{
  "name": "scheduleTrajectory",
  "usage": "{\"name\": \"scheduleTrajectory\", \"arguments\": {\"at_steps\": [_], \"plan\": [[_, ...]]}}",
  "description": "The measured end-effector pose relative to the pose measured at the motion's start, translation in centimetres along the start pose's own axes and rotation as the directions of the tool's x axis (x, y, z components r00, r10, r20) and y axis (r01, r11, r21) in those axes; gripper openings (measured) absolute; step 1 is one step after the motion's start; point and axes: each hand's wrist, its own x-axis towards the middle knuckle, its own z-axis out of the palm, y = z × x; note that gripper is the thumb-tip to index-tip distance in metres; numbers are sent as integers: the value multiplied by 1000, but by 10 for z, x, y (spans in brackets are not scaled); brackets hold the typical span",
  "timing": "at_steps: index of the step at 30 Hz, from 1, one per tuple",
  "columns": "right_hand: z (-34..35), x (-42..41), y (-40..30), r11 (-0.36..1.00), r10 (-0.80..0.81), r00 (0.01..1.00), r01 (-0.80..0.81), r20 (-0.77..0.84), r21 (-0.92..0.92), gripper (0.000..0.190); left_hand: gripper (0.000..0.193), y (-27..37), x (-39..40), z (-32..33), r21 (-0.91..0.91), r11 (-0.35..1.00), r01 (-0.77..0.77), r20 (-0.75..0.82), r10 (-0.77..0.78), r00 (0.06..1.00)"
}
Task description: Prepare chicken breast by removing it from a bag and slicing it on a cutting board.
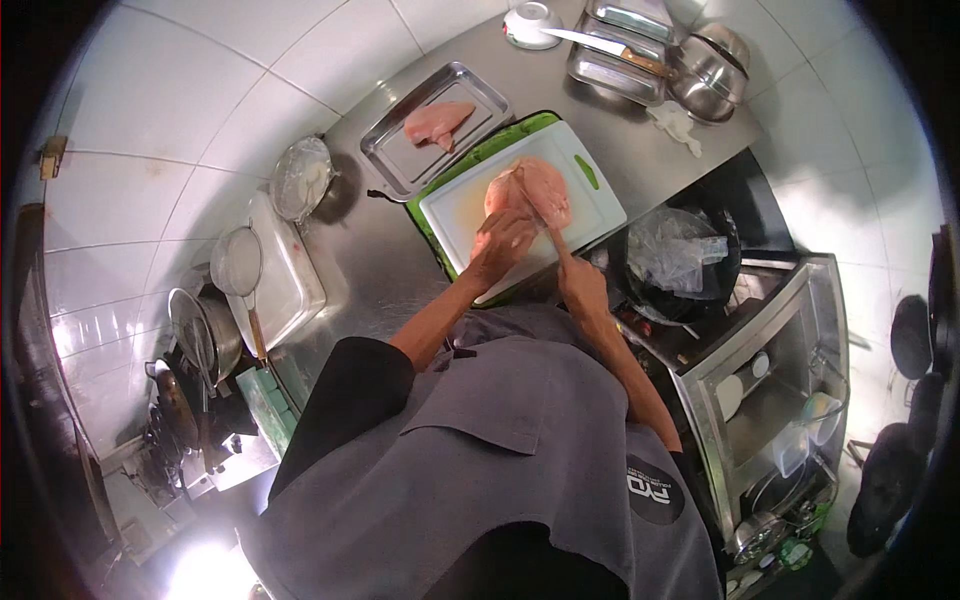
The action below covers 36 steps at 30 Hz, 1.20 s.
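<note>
A piece of raw meat (551, 187), apparently chicken breast, lies spread on a white cutting board (450, 217). My left hand (501, 241) rests on its near left side, fingers curled and gripping the meat's edge. In my right hand (583, 285) is a knife (556, 237), held by the handle with a finger stretched along it. Its thin blade slants up and left across the meat; how deep it sits I cannot tell. Beyond the board, a second raw piece (439, 124) lies in a shallow metal tray (478, 79).
Green-edged cloth or mat (540, 118) lies under the board. A larger knife (592, 41) rests across stacked metal trays (592, 73) near steel bowls (705, 79). A wok (637, 289) holding plastic wrap stands right, beside a metal sink (780, 397). A wrapped bowl (301, 178) and strainer (237, 261) are left.
</note>
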Motion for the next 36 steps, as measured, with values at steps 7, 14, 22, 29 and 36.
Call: {"name": "scheduleTrajectory", "arguments": {"at_steps": [7, 14, 22, 29, 36], "plan": [[7, 15, -25, 958, 158, 985, -137, 67, -252, 84, 17, 0, 2, -5, 91, 982, -163, 0, 164, 986], [13, 39, -31, 945, 176, 984, -164, 18, -282, 83, 21, -4, -5, 0, 131, 984, -122, -6, 124, 992], [28, 49, -15, 989, -4, 988, -18, -151, -145, 77, 21, -11, -11, 2, 158, 976, -150, 39, 146, 989], [22, 48, -22, 987, 37, 981, -65, -189, -146, 73, 20, -15, -7, -6, -16, 998, -56, 137, 58, 989], [4, 15, -47, 956, 143, 987, -156, -71, -248, 82, 25, -10, 13, -17, 37, 992, -120, 130, 115, 985]]}}
